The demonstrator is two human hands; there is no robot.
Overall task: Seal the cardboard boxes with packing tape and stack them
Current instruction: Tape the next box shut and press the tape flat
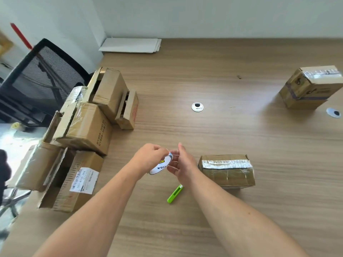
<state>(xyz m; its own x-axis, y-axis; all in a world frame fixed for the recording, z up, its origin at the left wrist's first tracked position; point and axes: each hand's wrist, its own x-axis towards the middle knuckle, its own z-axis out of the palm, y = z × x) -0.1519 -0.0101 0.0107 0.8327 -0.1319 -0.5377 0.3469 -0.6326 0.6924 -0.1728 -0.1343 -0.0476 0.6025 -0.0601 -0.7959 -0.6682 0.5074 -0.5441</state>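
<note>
White tape roll (161, 165) held between both hands (150, 157)

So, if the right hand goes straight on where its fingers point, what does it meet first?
The right hand would meet the tape roll that the left hand holds; they may already touch.

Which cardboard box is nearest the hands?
The taped box beside the right hand; the open boxes pile at left, a second taped box sits far right.

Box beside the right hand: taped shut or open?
Taped shut. The box has its top flaps lying flat, and a tape strip runs along the whole top seam.
</note>
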